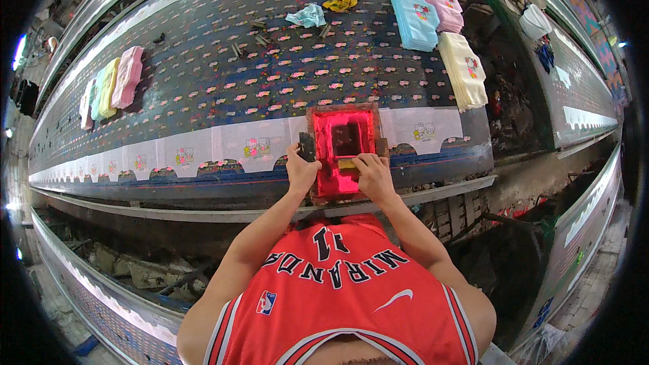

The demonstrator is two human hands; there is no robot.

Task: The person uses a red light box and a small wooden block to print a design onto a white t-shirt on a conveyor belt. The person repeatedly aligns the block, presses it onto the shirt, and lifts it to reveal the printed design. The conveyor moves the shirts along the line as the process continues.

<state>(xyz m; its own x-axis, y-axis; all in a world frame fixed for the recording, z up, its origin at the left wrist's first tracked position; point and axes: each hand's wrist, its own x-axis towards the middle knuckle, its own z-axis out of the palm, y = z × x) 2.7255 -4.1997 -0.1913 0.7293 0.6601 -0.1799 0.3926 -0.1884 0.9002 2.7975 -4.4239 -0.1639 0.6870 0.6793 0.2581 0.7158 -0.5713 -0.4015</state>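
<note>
A screen-printing frame point(343, 118) coated in bright pink ink, with a dark rectangle in its middle, lies on the long printing table over a strip of white fabric pieces point(416, 128) printed with small cartoon figures. My left hand point(301, 170) is closed on a dark block point(305, 145) at the frame's left edge. My right hand point(370, 176) is closed on a yellow-edged squeegee point(347, 163) lying across the lower half of the inked mesh. What lies directly beneath the frame is hidden.
Folded pink point(127, 78), blue point(411, 17) and cream point(460, 71) fabric stacks sit on the table. A blue rag point(305, 16), a yellow rag point(341, 1) and several small dark pieces lie farther back. A white container point(533, 21) stands right, beside another table point(585, 94). A rail runs along the near edge.
</note>
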